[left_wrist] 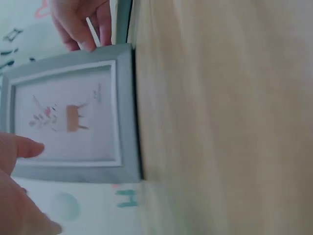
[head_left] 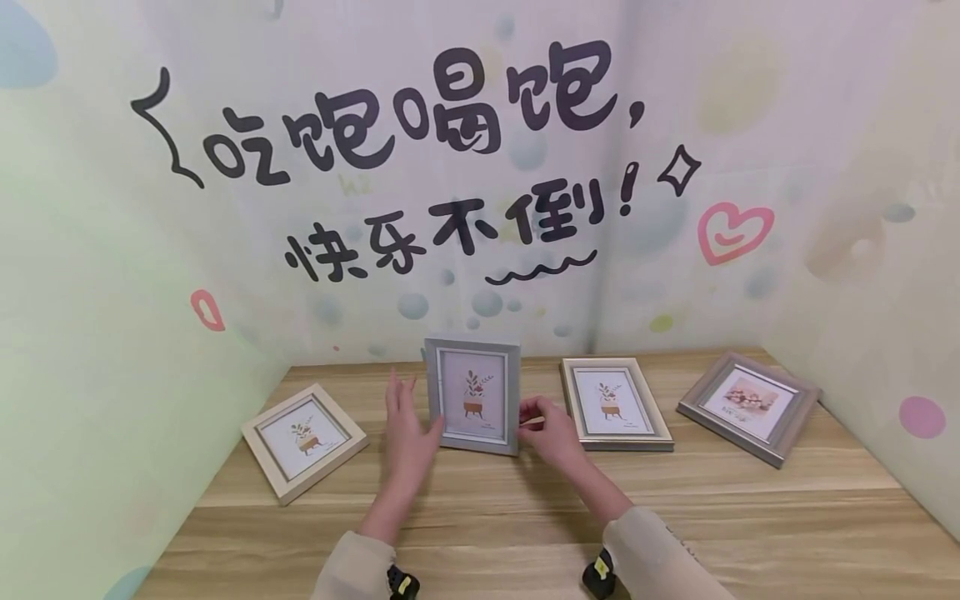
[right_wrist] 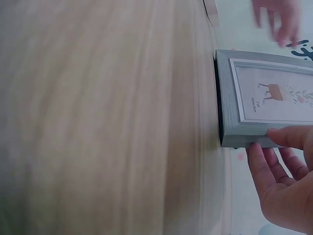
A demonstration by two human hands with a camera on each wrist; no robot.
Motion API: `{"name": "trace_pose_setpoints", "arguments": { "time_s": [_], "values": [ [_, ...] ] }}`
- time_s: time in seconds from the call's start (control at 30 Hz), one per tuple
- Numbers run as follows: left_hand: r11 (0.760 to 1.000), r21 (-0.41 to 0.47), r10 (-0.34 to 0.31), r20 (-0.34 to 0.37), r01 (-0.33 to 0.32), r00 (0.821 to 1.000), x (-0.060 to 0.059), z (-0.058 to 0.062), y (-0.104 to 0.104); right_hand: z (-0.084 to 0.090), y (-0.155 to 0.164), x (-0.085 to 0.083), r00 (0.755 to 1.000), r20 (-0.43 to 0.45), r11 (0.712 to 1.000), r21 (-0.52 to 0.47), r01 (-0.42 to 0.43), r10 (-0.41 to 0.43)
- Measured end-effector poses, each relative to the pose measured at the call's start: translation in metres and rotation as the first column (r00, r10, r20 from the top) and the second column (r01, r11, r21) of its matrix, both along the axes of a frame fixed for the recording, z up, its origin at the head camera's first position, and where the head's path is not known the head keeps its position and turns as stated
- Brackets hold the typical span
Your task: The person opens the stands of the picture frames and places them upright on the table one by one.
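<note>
The grey picture frame stands upright on its lower edge on my wooden table, near the back wall, its front facing me. It has a wide, flat grey border with a paler inner mount around a small print of a leafy plant in an orange-brown pot on legs. My left hand rests with straight fingers against its left edge, while the fingers of my right hand pinch its lower right side.
</note>
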State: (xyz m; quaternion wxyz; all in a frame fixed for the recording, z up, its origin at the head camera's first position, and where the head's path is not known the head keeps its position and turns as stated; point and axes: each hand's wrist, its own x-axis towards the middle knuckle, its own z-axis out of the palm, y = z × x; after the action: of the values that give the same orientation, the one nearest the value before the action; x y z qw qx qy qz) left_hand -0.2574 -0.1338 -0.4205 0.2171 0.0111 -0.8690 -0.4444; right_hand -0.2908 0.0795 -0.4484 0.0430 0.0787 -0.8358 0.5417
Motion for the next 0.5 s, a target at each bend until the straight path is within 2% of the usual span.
{"name": "trace_pose_setpoints", "arguments": {
  "time_s": [0.07, 0.13, 0.2, 0.27, 0.33, 0.4, 0.47, 0.5],
  "values": [
    [0.992, -0.124, -0.020, -0.084, 0.009, 0.996, 0.000, 0.010, 0.007, 0.000, 0.000, 0.000, 1.000, 0.002, 1.000, 0.003, -0.004, 0.004],
    [0.963, -0.268, -0.066, -0.158, 0.021, 0.985, -0.001, 0.020, 0.014, 0.001, 0.001, 0.000, 1.000, 0.009, 1.000, 0.009, -0.002, 0.002],
    [0.912, -0.411, -0.120, -0.228, 0.016, 0.966, -0.004, 0.029, 0.021, 0.001, 0.001, 0.000, 1.000, 0.004, 1.000, 0.012, -0.004, 0.004],
    [0.851, -0.526, -0.160, -0.264, -0.003, 0.951, -0.008, 0.037, 0.028, 0.001, 0.002, 0.001, 1.000, 0.001, 1.000, 0.005, -0.005, 0.005],
    [0.787, -0.616, -0.175, -0.272, -0.032, 0.946, -0.011, 0.044, 0.034, 0.001, 0.002, 0.001, 1.000, -0.011, 1.000, 0.005, -0.014, 0.014],
    [0.735, -0.676, -0.180, -0.268, -0.052, 0.947, -0.013, 0.049, 0.040, 0.000, 0.001, 0.001, 1.000, -0.011, 1.000, 0.000, -0.017, 0.017],
    [0.692, -0.719, -0.177, -0.255, -0.064, 0.950, -0.015, 0.053, 0.045, -0.001, 0.001, 0.002, 1.000, -0.011, 1.000, 0.005, -0.023, 0.023],
    [0.678, -0.733, -0.175, -0.246, -0.064, 0.953, -0.015, 0.055, 0.047, -0.001, 0.001, 0.002, 1.000, -0.009, 1.000, 0.007, -0.024, 0.024]
  ]
}}
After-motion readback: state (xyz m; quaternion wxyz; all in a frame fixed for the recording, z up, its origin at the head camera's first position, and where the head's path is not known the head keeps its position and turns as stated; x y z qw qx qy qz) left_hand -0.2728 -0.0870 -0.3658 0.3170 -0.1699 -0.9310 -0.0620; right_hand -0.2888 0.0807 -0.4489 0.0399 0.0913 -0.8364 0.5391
